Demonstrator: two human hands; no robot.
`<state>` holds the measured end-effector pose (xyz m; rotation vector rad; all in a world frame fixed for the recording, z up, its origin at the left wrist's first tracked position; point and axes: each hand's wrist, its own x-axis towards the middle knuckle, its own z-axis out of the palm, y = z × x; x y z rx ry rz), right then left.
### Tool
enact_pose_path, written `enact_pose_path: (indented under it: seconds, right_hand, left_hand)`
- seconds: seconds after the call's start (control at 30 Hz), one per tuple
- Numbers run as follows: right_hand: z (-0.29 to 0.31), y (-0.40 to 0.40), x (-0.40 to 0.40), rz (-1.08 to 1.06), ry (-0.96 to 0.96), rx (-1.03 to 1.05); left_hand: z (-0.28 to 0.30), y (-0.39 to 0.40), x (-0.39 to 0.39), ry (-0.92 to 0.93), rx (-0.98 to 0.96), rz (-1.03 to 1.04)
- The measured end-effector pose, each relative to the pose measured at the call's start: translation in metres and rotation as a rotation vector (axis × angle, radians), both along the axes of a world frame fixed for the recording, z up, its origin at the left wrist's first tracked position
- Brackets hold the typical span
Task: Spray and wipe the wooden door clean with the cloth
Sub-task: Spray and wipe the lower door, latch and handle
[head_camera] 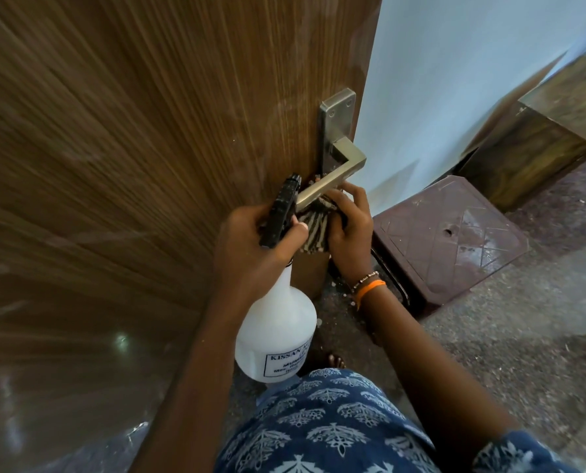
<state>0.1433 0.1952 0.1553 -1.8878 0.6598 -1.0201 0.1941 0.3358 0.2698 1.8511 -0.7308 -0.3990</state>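
A brown wooden door (141, 138) fills the left of the view, with a steel lever handle (332, 184) on a steel plate near its right edge. My left hand (250, 247) grips the black trigger head of a white spray bottle (277, 332), nozzle toward the door just left of the handle. My right hand (351, 233) holds a striped dark-and-cream cloth (315, 230) bunched under the lever, against the door's edge. Part of the cloth is hidden behind my fingers and the lever.
A pale blue wall (455, 80) stands right of the door. A brown plastic stool (451, 233) sits on the speckled floor (523, 353) close to my right hand, with a wooden cabinet (537, 145) behind it. My bare toes (334, 361) show below the bottle.
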Motion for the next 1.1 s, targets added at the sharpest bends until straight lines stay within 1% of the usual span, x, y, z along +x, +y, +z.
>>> enact_pose_path:
  seconds: [0.07,0.1,0.17,0.2,0.23,0.3,0.4,0.5,0.57,0.73,0.83,0.9,0.97,1.03,1.1]
  right_hand:
    - [0.006,0.002,-0.012,0.006,-0.010,0.117]
    - [0.007,0.003,-0.017,-0.031,-0.031,0.209]
    - [0.011,0.005,-0.026,-0.170,-0.088,0.354]
    - [0.015,0.005,-0.029,-0.234,-0.118,0.382]
    - [0.022,0.005,-0.031,-0.270,-0.158,0.353]
    - [0.036,0.008,-0.031,-0.253,-0.197,0.180]
    - [0.050,0.029,-0.019,-0.089,-0.183,-0.075]
    - [0.039,0.043,-0.009,0.020,-0.117,-0.304]
    - [0.036,0.040,-0.009,0.033,-0.118,-0.317]
    - [0.048,-0.005,-0.002,-0.177,-0.161,-0.040]
    - [0.052,-0.040,-0.003,-0.202,-0.121,0.011]
    - [0.057,-0.049,-0.008,-0.201,-0.129,-0.019]
    - [0.067,-0.041,-0.011,-0.155,-0.126,-0.089]
    - [0.075,-0.026,-0.014,-0.139,-0.026,-0.247]
    - [0.081,-0.014,-0.017,-0.156,0.147,-0.419]
  left_hand:
    - [0.001,-0.003,0.000,-0.004,0.011,0.013]
    - [0.001,-0.005,0.000,-0.006,0.013,0.023]
    - [0.002,-0.006,0.000,-0.012,0.012,0.043]
    - [0.003,-0.006,0.000,-0.014,0.010,0.057]
    - [0.003,-0.005,0.000,-0.013,0.006,0.070]
    - [0.003,-0.005,0.001,-0.001,-0.001,0.084]
    - [0.004,-0.003,0.001,0.009,-0.006,0.080]
    - [0.005,0.001,0.003,0.045,-0.009,0.081]
    - [0.005,0.003,0.004,0.057,-0.005,0.107]
    - [0.003,0.001,0.005,0.028,0.001,0.090]
    - [0.002,0.000,0.004,0.040,-0.002,0.086]
    - [0.003,0.000,0.005,0.060,-0.015,0.109]
    - [0.005,-0.002,0.006,0.069,-0.018,0.121]
    - [0.006,-0.005,0.006,0.046,-0.011,0.089]
    - [0.006,-0.007,0.007,0.023,-0.003,0.069]
